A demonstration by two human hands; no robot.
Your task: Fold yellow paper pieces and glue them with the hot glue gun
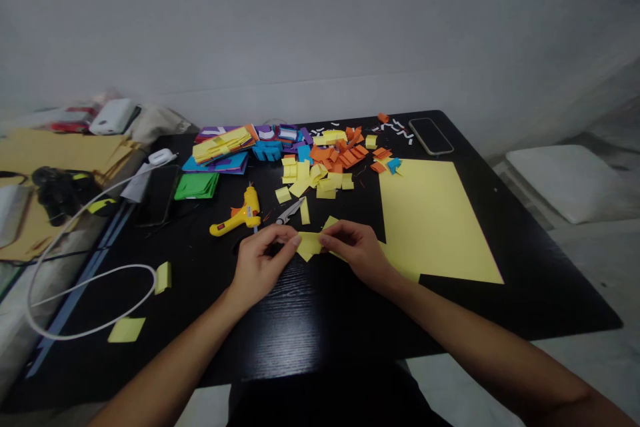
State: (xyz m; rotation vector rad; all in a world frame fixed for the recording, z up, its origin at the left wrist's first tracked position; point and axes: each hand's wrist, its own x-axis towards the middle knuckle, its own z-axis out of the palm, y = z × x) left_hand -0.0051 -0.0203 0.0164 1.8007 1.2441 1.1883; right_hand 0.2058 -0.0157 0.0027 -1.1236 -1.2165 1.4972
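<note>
My left hand and my right hand meet over the black table, both pinching a small yellow paper piece between fingertips. Just beyond them lie small scissors and a yellow glue gun. A large yellow paper sheet, with a corner cut out near my right wrist, lies flat to the right.
Heaps of folded yellow, orange, blue and purple paper bits cover the far middle. Green sheets and a colourful paper stack sit far left. A phone lies far right. A white cable loops at left beside yellow scraps.
</note>
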